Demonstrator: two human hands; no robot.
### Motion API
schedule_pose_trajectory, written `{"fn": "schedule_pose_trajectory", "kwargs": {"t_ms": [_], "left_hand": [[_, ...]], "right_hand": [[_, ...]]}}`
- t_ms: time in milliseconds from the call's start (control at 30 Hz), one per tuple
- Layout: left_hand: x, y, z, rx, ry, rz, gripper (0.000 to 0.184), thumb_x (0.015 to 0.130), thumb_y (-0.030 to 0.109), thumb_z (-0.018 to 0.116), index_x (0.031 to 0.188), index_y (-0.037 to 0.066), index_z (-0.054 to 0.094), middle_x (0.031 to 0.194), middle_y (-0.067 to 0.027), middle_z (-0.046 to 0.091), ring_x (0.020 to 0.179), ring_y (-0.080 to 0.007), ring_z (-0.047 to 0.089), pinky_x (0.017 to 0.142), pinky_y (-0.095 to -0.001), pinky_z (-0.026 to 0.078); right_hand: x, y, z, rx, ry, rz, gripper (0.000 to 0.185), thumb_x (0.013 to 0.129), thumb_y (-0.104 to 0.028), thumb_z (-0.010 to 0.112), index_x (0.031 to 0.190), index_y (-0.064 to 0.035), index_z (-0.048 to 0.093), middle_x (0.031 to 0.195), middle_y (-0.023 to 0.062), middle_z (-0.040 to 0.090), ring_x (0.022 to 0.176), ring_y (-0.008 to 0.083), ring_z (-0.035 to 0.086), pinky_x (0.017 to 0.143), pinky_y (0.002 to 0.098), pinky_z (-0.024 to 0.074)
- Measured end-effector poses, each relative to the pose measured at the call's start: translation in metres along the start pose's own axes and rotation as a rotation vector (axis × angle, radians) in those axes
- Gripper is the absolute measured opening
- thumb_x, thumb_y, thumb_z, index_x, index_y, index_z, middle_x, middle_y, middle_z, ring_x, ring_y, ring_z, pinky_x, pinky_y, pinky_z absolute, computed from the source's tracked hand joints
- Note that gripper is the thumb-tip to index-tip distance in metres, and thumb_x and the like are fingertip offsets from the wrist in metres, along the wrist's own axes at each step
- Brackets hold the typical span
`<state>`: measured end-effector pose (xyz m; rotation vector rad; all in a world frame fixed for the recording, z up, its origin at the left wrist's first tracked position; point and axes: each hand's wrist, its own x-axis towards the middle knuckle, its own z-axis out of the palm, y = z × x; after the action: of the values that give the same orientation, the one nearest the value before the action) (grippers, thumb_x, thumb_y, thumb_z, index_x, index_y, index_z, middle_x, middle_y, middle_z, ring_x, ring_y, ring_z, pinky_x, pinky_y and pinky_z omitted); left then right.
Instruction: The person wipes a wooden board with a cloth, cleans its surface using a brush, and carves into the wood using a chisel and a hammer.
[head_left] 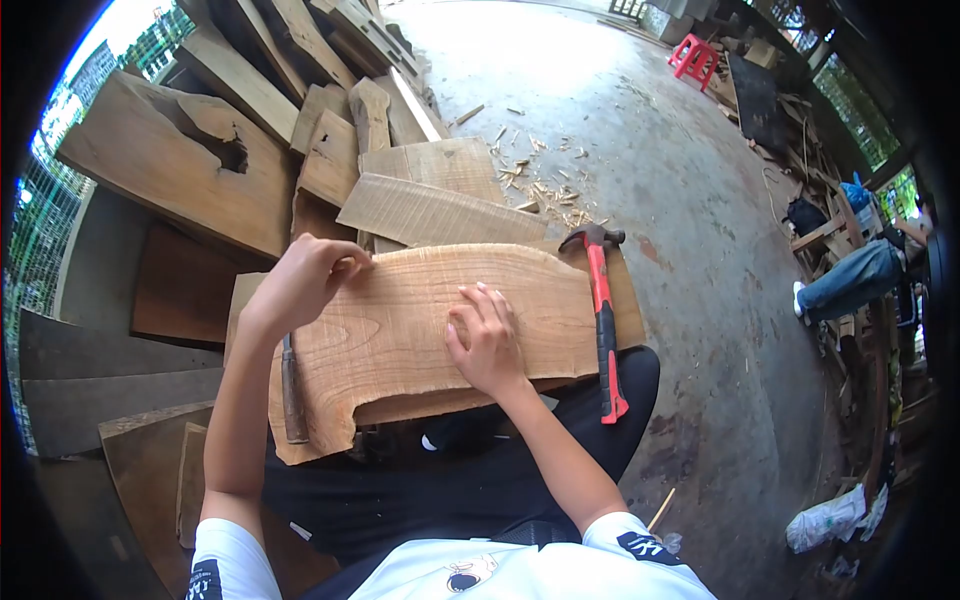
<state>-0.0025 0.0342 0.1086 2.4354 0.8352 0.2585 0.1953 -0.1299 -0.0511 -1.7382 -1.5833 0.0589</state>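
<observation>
1. Wood, warm brown and grained, takes centre stage: your board [400, 320] lies crosswise right in front of you, its near edge stepped, just above your dark trousers [390, 500]
2. Over on the left, your left hand [315, 275] is up at the board's far edge, fingers bent inward; whether they grip anything, you can't tell from this angle
3. Your right hand [488, 340] rests on the middle of the board, palm down, fingers loosely spread and slightly bent, holding nothing
4. Out at the right end, a red-and-black hammer [604, 310] lies with its head away from you and its handle running back toward your knee
5. At the left end, a slim tool with a brown handle [292, 390] lies on the board, below your left forearm
6. Beyond, planks [430, 205] overlap, and wood chips [555, 200] scatter across the concrete floor [700, 330]
</observation>
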Motion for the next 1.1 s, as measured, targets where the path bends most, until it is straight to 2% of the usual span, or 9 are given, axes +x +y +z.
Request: {"fn": "schedule_pose_trajectory", "kwargs": {"t_ms": [67,133,300,400,467,600,767,933,1100], "left_hand": [[-0.005,0.029,-0.008,-0.006,-0.185,-0.149,0.016,0.090,0.001,0.069,0.105,0.002,0.075,0.073,-0.0184,0.067,0.062,-0.0226,0.062,0.064,-0.0333,0.053],[-0.018,0.032,0.007,-0.136,-0.217,-0.035,0.019,0.090,0.005,0.071,0.108,0.004,0.075,0.073,-0.0170,0.067,0.062,-0.0236,0.059,0.064,-0.0342,0.052],[-0.022,0.037,0.011,-0.215,-0.548,0.020,0.021,0.090,0.010,0.074,0.110,0.003,0.075,0.087,-0.0136,0.072,0.070,-0.0171,0.063,0.065,-0.0325,0.053],[-0.014,-0.001,0.017,-0.524,-0.431,-0.137,0.023,0.091,0.006,0.073,0.111,-0.005,0.072,0.089,-0.0066,0.075,0.080,-0.0093,0.066,0.067,-0.0267,0.057],[-0.010,0.000,-0.003,-0.443,-0.266,-0.260,0.017,0.091,0.003,0.072,0.106,-0.005,0.073,0.089,-0.0070,0.075,0.082,-0.0104,0.068,0.071,-0.0266,0.057],[-0.006,-0.017,-0.009,-0.062,0.125,-0.089,0.017,0.090,0.003,0.071,0.106,-0.002,0.073,0.071,-0.0181,0.062,0.059,-0.0189,0.052,0.064,-0.0352,0.049],[-0.029,0.022,-0.012,0.058,-0.147,-0.153,0.016,0.090,0.007,0.072,0.102,-0.002,0.074,0.073,-0.0209,0.065,0.059,-0.0240,0.053,0.062,-0.0358,0.050],[-0.038,0.021,-0.023,-0.140,-0.518,-0.184,0.019,0.088,0.009,0.077,0.107,0.003,0.076,0.070,-0.0064,0.063,0.066,-0.0100,0.054,0.063,-0.0279,0.048],[-0.037,-0.012,-0.014,-0.118,0.114,-0.114,0.016,0.085,0.000,0.074,0.101,0.000,0.075,0.079,-0.0143,0.072,0.072,-0.0161,0.068,0.068,-0.0321,0.055]], "right_hand": [[0.001,0.001,0.000,-0.001,-0.010,0.004,0.021,0.087,-0.020,0.066,0.102,-0.0048,0.068,0.133,0.0183,0.059,0.134,0.0381,0.047,0.116,0.0507,0.0323],[0.001,0.000,-0.001,-0.002,-0.009,0.008,0.021,0.087,-0.020,0.066,0.102,-0.0050,0.068,0.133,0.0180,0.059,0.134,0.0381,0.048,0.116,0.0506,0.0325],[0.001,-0.004,-0.003,-0.004,0.003,0.012,0.020,0.086,-0.018,0.068,0.101,-0.0052,0.069,0.133,0.0169,0.060,0.133,0.0387,0.048,0.115,0.0506,0.0342],[0.000,-0.002,-0.003,-0.010,-0.001,0.012,0.019,0.086,-0.018,0.068,0.101,-0.0053,0.069,0.132,0.0169,0.060,0.133,0.0385,0.048,0.115,0.0505,0.0345],[0.000,-0.002,-0.002,-0.003,0.003,0.007,0.019,0.086,-0.018,0.068,0.101,-0.0055,0.069,0.132,0.0167,0.060,0.133,0.0383,0.048,0.115,0.0502,0.0348],[0.000,0.000,0.000,0.002,0.000,-0.003,0.021,0.087,-0.020,0.067,0.101,-0.0049,0.069,0.133,0.0170,0.059,0.133,0.0379,0.048,0.116,0.0506,0.0328],[0.002,-0.003,-0.003,-0.003,-0.007,0.011,0.021,0.086,-0.019,0.068,0.101,-0.0045,0.068,0.133,0.0173,0.059,0.134,0.0376,0.047,0.116,0.0503,0.0333],[0.002,-0.002,-0.002,-0.010,-0.004,0.004,0.021,0.086,-0.018,0.068,0.101,-0.0043,0.068,0.133,0.0172,0.059,0.134,0.0375,0.047,0.116,0.0501,0.0336],[0.000,-0.004,-0.003,0.000,-0.008,0.016,0.020,0.085,-0.018,0.069,0.101,-0.0044,0.068,0.133,0.0171,0.060,0.133,0.0375,0.047,0.116,0.0499,0.0335]]}}
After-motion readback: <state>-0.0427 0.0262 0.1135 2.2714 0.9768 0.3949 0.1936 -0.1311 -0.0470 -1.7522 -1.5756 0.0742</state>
